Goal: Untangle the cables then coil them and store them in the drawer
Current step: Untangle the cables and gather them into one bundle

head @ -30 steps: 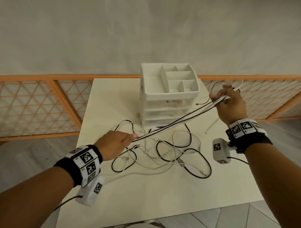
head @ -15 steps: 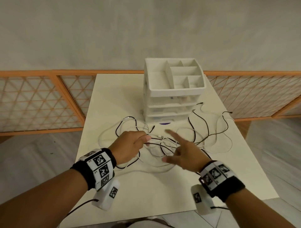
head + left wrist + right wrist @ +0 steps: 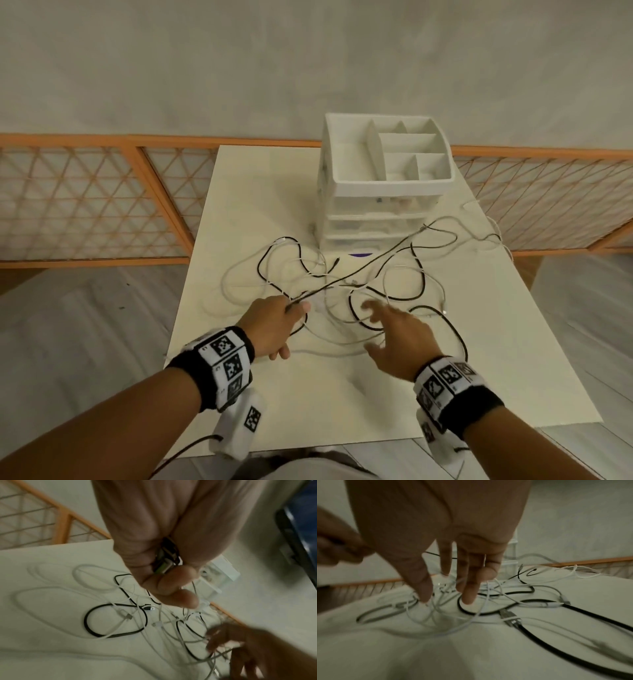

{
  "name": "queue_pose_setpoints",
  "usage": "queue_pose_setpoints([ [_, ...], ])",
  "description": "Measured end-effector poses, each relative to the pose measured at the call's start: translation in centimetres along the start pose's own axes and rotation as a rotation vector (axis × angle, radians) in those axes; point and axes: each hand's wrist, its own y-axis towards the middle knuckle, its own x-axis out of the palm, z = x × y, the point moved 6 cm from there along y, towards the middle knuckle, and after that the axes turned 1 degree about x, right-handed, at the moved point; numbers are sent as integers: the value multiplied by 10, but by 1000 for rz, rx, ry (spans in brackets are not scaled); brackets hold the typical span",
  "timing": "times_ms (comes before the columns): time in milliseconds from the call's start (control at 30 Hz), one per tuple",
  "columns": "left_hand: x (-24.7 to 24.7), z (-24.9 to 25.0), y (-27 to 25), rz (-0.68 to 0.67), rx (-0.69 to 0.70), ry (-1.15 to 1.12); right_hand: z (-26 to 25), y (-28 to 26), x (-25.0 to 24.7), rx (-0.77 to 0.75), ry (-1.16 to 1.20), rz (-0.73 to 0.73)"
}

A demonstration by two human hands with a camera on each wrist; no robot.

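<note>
My left hand point(image 3: 274, 323) sits low over the table point(image 3: 342, 404) in the head view, thumb and fingers pinched on a black cable point(image 3: 359, 270) that runs taut from the grip up toward the drawer unit point(image 3: 383, 192). My right hand point(image 3: 397, 339) hovers just beside it with fingers spread and relaxed, holding nothing, right over the tangle of cables point(image 3: 342, 294), black and white loops crossing between both hands and the unit. The drawer unit stands at the far side of the table; its top tray shows bare compartments, its drawers are pushed in, and small items show dimly through the top drawer front, too blurred to name. One white cable point(image 3: 479, 236) trails toward the table's right edge; the near part of the table is bare surface. An orange lattice fence point(image 3: 85, 205) runs behind the table. In the left wrist view, my left hand point(image 3: 164, 555) is curled tight round cable plugs, with the tangle point(image 3: 120, 615) lying below it and the right hand point(image 3: 248, 649) at lower right. In the right wrist view, my right hand point(image 3: 453, 547) points straight fingers down, tips at or just above the white strands, I cannot tell which; a thick black cable point(image 3: 573, 615) runs off right.
</note>
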Motion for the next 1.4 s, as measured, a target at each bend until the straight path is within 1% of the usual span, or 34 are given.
queue_pose_setpoints([
  [33,-6,2,1,38,15,-56,4,-3,16,-6,-103,-136],
  [67,-11,7,1,68,42,-127,9,-5,26,-19,-179,-236],
  [100,-14,15,1,87,78,-215,12,-4,30,-22,-211,-284],
  [133,-16,23,2,94,119,-300,13,-1,28,-18,-188,-285],
  [167,-18,33,3,94,156,-364,11,3,20,-30,-111,-243],
  [200,-18,43,4,91,194,-409,5,9,6,-63,2,-160],
  [267,-15,62,7,59,252,-452,-14,16,-42,-156,236,74],
  [333,-5,77,10,2,278,-441,-32,17,-100,-228,395,283],
  [400,3,82,14,-13,268,-389,-39,15,-150,-220,491,432],
  [500,-2,70,21,83,208,-357,-20,9,-201,-138,536,592],
  [600,-16,56,27,155,216,-252,11,3,-224,-28,563,758],
  [700,-25,54,27,126,262,-228,31,-5,-231,60,619,937],
  [767,-30,57,24,103,292,-225,31,-8,-235,51,680,1010],
  [833,-34,62,20,76,318,-307,24,-11,-243,-7,707,1051],
  [867,-38,64,18,81,342,-307,23,-12,-246,-31,690,1072],
  [900,-44,66,16,126,373,-247,25,-12,-249,-43,663,1094],
  [933,-49,66,13,190,392,-170,31,-10,-247,-13,624,1108],
  [967,-56,65,12,264,394,-137,42,-5,-240,56,586,1090],
  [1000,-63,61,12,323,383,-179,61,1,-225,175,556,1040],
  [1067,-75,52,14,391,319,-449,114,11,-168,513,563,833],
  [1100,-82,48,15,409,266,-584,139,13,-133,688,578,694],
  [1133,-87,46,15,422,220,-690,156,9,-100,831,612,560],
  [1167,-90,45,15,427,186,-753,166,5,-73,928,665,464],
  [1200,-92,47,15,424,172,-774,165,1,-55,973,747,406],
  [1233,-92,50,15,412,169,-763,158,1,-47,971,829,388],
  [1267,-89,55,15,388,172,-736,145,3,-47,917,885,406],
  [1333,-77,67,16,327,187,-698,116,15,-72,707,901,491],
  [1400,-66,79,17,286,196,-673,90,23,-117,481,830,637],
])
